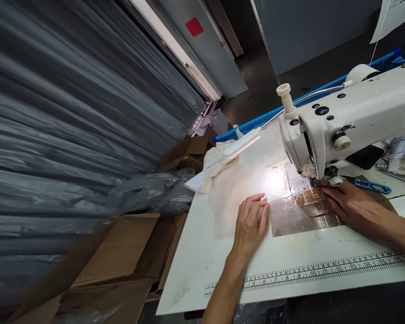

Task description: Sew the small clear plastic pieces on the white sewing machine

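Observation:
A white sewing machine (319, 121) stands on the right of a white tabletop (202, 270). My left hand (251, 220) rests on the table left of the shiny metal bed plate (290, 220), fingers stretched forward, thumb apart. Nothing shows in its grasp. My right hand (356, 204) lies over the plate's right side, its fingers extended towards the presser foot and needle area, where the details are too small to make out. A small ruffled pale pink scrap (308, 170) hangs at the needle head. Lamp glare washes out the surface left of the needle.
Blue-handled thread snips (373, 185) and a black flat object (365, 156) lie right of the machine. A lamp (243, 143) and pale cloth (219, 153) sit at the table's far left. A printed ruler (310, 273) runs along the front. Cardboard boxes (118, 247) stand left.

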{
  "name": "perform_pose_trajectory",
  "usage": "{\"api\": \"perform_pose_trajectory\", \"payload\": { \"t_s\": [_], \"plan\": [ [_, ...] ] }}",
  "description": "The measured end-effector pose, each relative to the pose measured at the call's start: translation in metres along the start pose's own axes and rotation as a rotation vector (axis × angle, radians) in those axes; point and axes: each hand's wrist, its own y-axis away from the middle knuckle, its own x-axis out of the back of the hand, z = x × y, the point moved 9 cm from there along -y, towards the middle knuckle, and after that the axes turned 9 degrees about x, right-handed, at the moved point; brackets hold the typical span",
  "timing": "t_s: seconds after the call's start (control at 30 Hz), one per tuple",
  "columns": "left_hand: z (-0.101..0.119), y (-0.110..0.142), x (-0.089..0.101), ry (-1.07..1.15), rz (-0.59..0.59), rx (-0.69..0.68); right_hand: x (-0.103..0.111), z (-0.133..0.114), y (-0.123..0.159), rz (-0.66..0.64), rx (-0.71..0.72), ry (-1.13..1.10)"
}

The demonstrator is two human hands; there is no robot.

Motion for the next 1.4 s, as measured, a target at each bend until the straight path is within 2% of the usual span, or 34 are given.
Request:
{"api": "perform_pose_trajectory", "payload": {
  "t_s": [0.1,0.17,0.33,0.47,0.53,0.6,0.67,0.77,0.83,0.93,1.0,1.1,1.17,1.27,1.4],
  "plan": [
    [0.003,-0.002,0.006,0.183,-0.009,0.105,0.002,-0.003,0.001,-0.008,-0.02,-0.186],
    [0.013,-0.002,0.008,0.319,-0.024,0.134,0.001,-0.007,0.002,-0.059,-0.058,-0.358],
    [0.064,-0.003,0.011,0.57,-0.086,0.098,-0.009,-0.021,0.008,-0.229,-0.182,-0.717],
    [0.103,-0.001,0.011,0.681,-0.167,0.053,-0.01,-0.038,0.014,-0.268,-0.179,-0.809],
    [0.111,0.002,0.013,0.717,-0.202,0.05,-0.012,-0.042,0.018,-0.274,-0.225,-0.86],
    [0.106,0.003,0.014,0.743,-0.224,0.116,-0.019,-0.045,0.023,-0.331,-0.28,-0.953],
    [0.09,0.002,0.015,0.748,-0.221,0.214,-0.027,-0.043,0.027,-0.404,-0.323,-1.053],
    [0.062,-0.01,0.012,0.617,-0.204,0.286,-0.032,-0.033,0.021,-0.443,-0.281,-1.138],
    [0.049,-0.026,0.003,0.406,-0.216,0.244,-0.032,-0.016,0.01,-0.379,-0.239,-1.034],
    [0.038,-0.053,-0.032,-0.094,-0.312,0.107,-0.032,0.023,-0.002,-0.251,-0.314,-0.627],
    [0.03,-0.071,-0.053,-0.188,-0.34,0.087,-0.033,0.038,-0.006,-0.195,-0.341,-0.42],
    [0.029,-0.094,-0.077,-0.245,-0.338,0.048,-0.037,0.047,-0.005,-0.135,-0.36,-0.374],
    [0.032,-0.103,-0.085,-0.251,-0.325,0.01,-0.034,0.051,-0.003,-0.09,-0.376,-0.365],
    [0.037,-0.104,-0.086,-0.215,-0.295,-0.033,-0.026,0.05,-0.002,-0.053,-0.399,-0.342],
    [0.037,-0.088,-0.079,-0.079,-0.281,-0.109,-0.021,0.043,-0.008,-0.061,-0.408,-0.383]
  ]
}}
